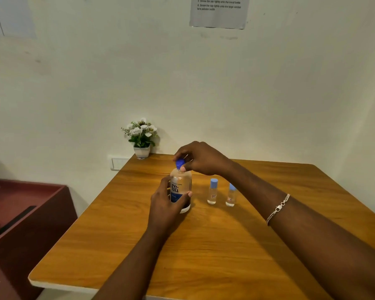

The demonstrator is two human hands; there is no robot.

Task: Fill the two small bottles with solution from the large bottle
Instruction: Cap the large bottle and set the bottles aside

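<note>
The large bottle [180, 187] stands upright near the middle of the wooden bench [225, 245], clear-walled with a label that reads "re-nu" in dark letters above a blue band; smaller print on the label is too fine to read. The left hand [167, 202] wraps around its lower body, thumb across the front. The right hand [200, 158] comes from above, fingertips pinching the blue cap [180, 163] on the bottle's neck. A chain bracelet [278, 208] sits on the right forearm.

Just to the right stand two small bottles, both upright and capped in light blue: the nearer small bottle [213, 192] and the farther-right small bottle [231, 197], partly hidden by the right forearm. Each carries a small red-and-white label, unreadable.

At the bench's far edge sits a potted plant [141, 137] with white flowers. A printed sheet [220, 11] on the wall shows partial lines including "Screw the cap tightly".
</note>
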